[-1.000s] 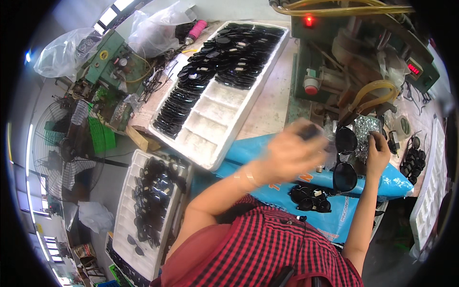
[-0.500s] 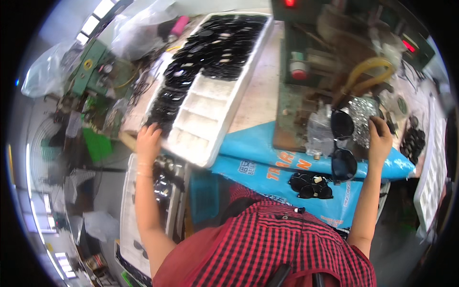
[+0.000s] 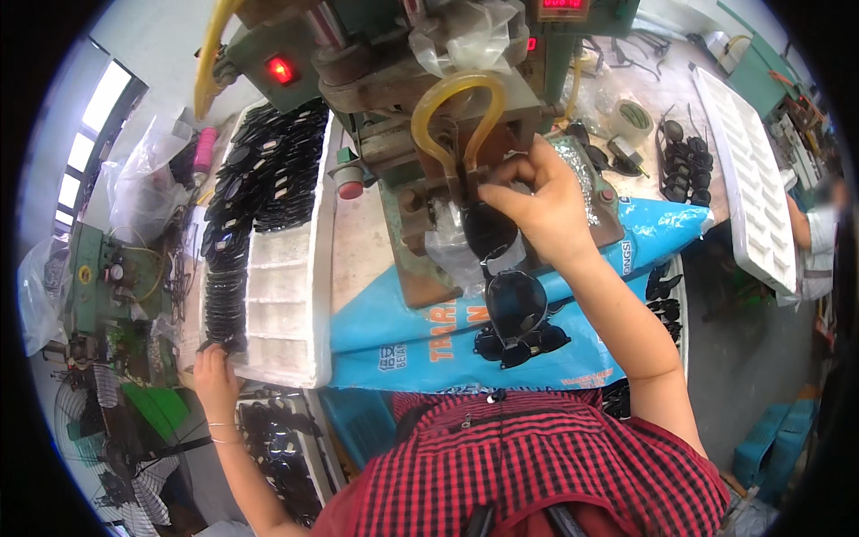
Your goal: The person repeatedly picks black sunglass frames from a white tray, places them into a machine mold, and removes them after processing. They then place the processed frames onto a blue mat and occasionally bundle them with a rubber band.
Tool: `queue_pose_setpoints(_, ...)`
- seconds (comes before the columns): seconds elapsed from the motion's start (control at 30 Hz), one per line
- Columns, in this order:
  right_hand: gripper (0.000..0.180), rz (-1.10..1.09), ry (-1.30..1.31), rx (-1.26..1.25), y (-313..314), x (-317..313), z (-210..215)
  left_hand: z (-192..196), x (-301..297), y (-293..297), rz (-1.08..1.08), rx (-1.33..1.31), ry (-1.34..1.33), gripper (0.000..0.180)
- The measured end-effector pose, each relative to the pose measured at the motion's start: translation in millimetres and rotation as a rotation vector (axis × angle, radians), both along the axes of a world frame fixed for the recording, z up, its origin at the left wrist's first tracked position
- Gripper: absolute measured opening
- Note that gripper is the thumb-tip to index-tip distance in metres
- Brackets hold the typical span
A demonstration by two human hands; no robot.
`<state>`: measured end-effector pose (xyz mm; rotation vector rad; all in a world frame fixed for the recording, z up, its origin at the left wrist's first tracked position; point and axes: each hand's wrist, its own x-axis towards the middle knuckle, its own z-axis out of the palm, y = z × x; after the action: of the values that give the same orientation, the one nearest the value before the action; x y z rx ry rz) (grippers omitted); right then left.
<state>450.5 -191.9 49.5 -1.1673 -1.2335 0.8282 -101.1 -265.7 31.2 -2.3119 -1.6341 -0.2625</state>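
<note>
Workshop bench (image 3: 358, 259), cluttered and seen from above, with a green press machine (image 3: 429, 98) standing at its centre and a blue printed sack (image 3: 429, 345) spread along its near edge. Left of the machine lies a long white foam tray (image 3: 291, 295), its far end full of dark sunglasses. A second white tray (image 3: 752, 197) sits far right. The person wears a red checked shirt (image 3: 537, 465). Their right hand (image 3: 541, 201) is raised at the machine's jig, fingers pinched together on a pair of dark sunglasses (image 3: 501, 268) hanging below it. Their left hand (image 3: 215, 371) reaches to the tray's near left corner, fingers closing on a dark piece there; the grip is too small to judge. This looks like seating one pair while fetching another, which calls for steady alignment. Half a second earlier the left hand was already at the tray, and the view has since tilted towards the machine.
</note>
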Motion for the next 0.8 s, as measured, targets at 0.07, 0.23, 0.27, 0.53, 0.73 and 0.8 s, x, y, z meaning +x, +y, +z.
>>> queue_pose_setpoints(0.07,0.056,0.008,0.047,-0.007,-2.6,-3.5,5.6,21.3,25.2,5.1,0.025,0.041,-0.121,0.014)
queue_pose_setpoints(0.23,0.05,0.028,0.259,-0.01,-13.0,-27.2,16.9,11.6,62.0,26.2,0.122,0.283,-0.808,0.019)
queue_pose_setpoints(0.27,0.049,0.028,0.312,-0.014,-14.5,-30.8,17.9,9.6,86.0,29.6,0.115,0.352,-0.957,0.022)
queue_pose_setpoints(0.53,0.034,-0.103,-0.438,0.231,-27.6,30.7,-6.0,59.9,311.6,25.9,-0.863,0.061,-0.652,0.024)
queue_pose_setpoints(0.73,0.014,-0.464,-1.067,0.132,-22.3,81.9,-73.6,40.8,355.2,40.0,-1.142,0.317,-0.481,0.036)
queue_pose_setpoints(0.8,0.013,-0.446,-0.985,0.195,-12.5,88.3,-72.5,44.3,360.7,38.0,-1.098,0.291,-0.545,0.026)
